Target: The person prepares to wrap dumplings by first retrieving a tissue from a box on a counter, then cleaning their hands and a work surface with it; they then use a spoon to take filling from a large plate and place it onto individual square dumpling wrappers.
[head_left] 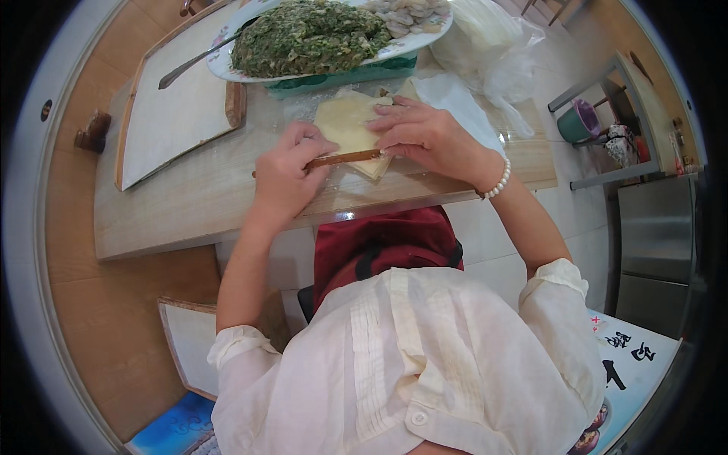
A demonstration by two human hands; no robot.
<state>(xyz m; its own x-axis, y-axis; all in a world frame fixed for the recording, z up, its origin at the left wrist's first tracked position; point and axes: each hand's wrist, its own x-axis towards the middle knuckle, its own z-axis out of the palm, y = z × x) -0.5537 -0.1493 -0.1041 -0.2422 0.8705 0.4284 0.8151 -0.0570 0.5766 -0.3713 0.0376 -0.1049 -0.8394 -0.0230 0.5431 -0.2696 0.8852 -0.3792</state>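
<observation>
Both of my hands are over the near part of the table. My left hand [292, 168] is closed around a thin brown stick [345, 158], which lies slantwise across a stack of pale yellow dough wrappers [341, 125]. My right hand [436, 138] pinches the right side of the wrappers, with its thumb by the stick's right end and its other fingers bent over the dough. Beyond my hands, a large plate [258, 74] holds a mound of chopped green filling [311, 38] and a pile of peeled shrimp [406, 14]. A metal spoon [186, 70] leans out over the plate's left rim.
The plate rests on a green box [341, 76]. A white wood-framed tray [171, 106] lies on the left of the table [205, 208]. Clear plastic bags [493, 53] and a white sheet [459, 102] are at the right. A purple bin [580, 121] stands beyond.
</observation>
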